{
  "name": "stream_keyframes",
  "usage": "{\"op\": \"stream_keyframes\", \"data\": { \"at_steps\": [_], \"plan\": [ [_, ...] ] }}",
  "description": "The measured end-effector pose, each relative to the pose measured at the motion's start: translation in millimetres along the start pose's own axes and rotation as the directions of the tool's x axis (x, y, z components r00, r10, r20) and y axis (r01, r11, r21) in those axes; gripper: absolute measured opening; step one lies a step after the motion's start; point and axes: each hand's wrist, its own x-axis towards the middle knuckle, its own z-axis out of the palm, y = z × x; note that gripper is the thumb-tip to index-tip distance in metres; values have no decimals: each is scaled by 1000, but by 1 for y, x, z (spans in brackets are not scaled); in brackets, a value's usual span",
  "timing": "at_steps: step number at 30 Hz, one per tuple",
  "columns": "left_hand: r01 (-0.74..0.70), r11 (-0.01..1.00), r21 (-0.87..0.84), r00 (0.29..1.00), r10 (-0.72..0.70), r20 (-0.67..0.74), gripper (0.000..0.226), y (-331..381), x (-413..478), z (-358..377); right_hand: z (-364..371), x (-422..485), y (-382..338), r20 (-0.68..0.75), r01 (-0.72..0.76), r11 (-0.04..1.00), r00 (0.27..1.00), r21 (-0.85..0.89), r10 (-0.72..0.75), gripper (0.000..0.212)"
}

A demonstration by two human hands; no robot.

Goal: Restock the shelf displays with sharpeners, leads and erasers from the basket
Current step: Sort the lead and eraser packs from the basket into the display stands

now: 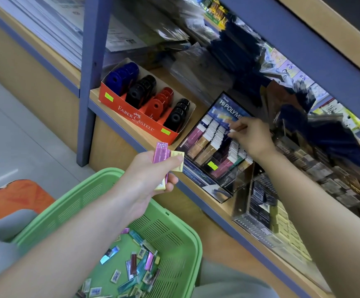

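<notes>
A black tiered display stand point(224, 104) printed HI-POLYMER sits on the wooden shelf point(136, 134). Its rows are packed with slim stocked packs point(209, 134) in purple, gold, brown and white. Over the upper right rows of the display stand the right hand point(250, 136) reaches in with a narrow grip, thumb and forefinger pinching a slim brown pack point(239, 126) with a pale end. Whether that pack touches the rows beneath it I cannot tell. Just left of the display stand's lower corner, out in front of the shelf edge, the left hand point(153, 173) is raised. Its grip is curled round a small fan of packs: a pink pack point(160, 152) stands highest, a yellow pack point(177, 157) is beside it, and more yellow shows below the fingers. Directly left of the display stand, very close to it, a red Faber-Castell box point(136, 114) holds rows of blue, black and red sharpeners point(141, 91). Below and left of the display stand, off the shelf and near the person, is a green basket point(193, 244). Loose packs point(136, 267) in teal, pink, brown and white lie scattered over its floor. Right of and below the display stand, on the same shelf, a clear acrylic case point(241, 201) holds dark boxes. Far left of the display stand, at floor level, part of an orange stool point(17, 196) shows.
</notes>
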Motion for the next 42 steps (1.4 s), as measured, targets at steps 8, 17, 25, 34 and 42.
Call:
{"op": "stream_keyframes", "data": {
  "at_steps": [8, 17, 25, 34, 42],
  "plan": [
    [-32, 999, 20, 999, 32, -7, 14, -3, 6, 3, 8, 0, 3, -32, -22, 982, 999, -188, 17, 15],
    [-36, 997, 64, 999, 38, -24, 9, -5, 10, 5, 4, -53, -43, -102, 134, 989, 987, 57, -128, 19],
    [14, 998, 56, 999, -16, 45, 23, -12, 6, 7, 14, -138, -79, 205, 17, 899, 972, 437, -118, 29],
    [20, 988, 151, 994, -37, 105, 29, -33, -12, 17, 17, -166, -65, 146, 54, 938, 983, 342, -110, 28],
    [-17, 971, 238, 982, -29, 186, 22, -51, -34, 51, -4, -197, -29, 49, 120, 949, 989, 292, -140, 25]
  ]
}}
